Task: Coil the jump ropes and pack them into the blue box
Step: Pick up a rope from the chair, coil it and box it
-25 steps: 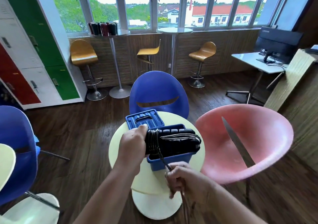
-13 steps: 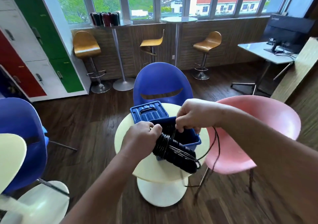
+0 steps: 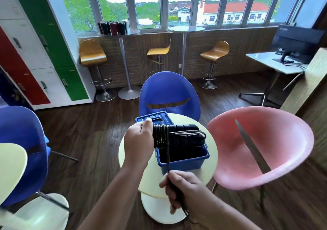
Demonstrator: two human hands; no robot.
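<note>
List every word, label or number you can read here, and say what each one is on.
"Lenovo": on the back of the black monitor, faint.
Sign on the white building outside: too blurred to read.
Yellow tags on the lockers: too small to read.
Blue box: no text visible.

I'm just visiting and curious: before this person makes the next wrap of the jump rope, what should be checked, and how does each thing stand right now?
1. Left hand grips the bundle of handles: ok.
2. Right hand grips the rope, with the strand taut up to the bundle: ok.
3. Rope fully coiled: not ok, a loose length trails below the right hand.
4. Blue box open, its lid lying behind it on the table: ok.
5. Room left inside the blue box: cannot tell, the bundle hides much of the inside.
</note>
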